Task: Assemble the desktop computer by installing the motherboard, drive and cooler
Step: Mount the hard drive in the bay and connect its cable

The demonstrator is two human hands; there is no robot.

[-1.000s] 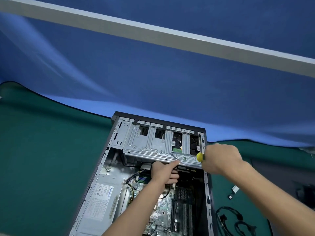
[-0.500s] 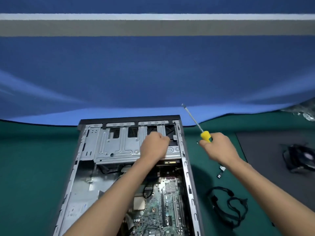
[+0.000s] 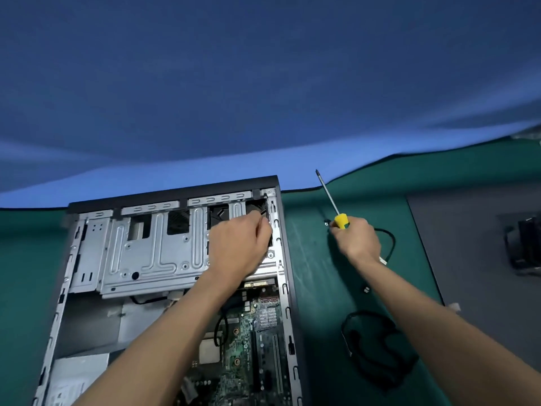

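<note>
The open computer case (image 3: 175, 197) lies flat on a green mat. A silver drive cage (image 3: 152, 253) spans its far end, and the green motherboard (image 3: 248, 341) sits in the near right part. My left hand (image 3: 237, 250) rests on the right end of the drive cage, fingers curled into its right opening. What they hold is hidden. My right hand (image 3: 355, 241) grips a yellow-handled screwdriver (image 3: 341, 221) over the mat to the right of the case, with the shaft pointing up and away. The black cooler (image 3: 524, 247) lies at the far right.
A power supply (image 3: 76, 376) fills the case's near left corner. Black cables (image 3: 377, 347) lie coiled on the green mat right of the case, with a small screw (image 3: 366, 289) nearby. A grey mat (image 3: 468, 259) covers the right side. Blue cloth hangs behind.
My right hand drew the screwdriver away from the case's right wall and out over the mat. My left hand rose from under the drive cage onto its right end.
</note>
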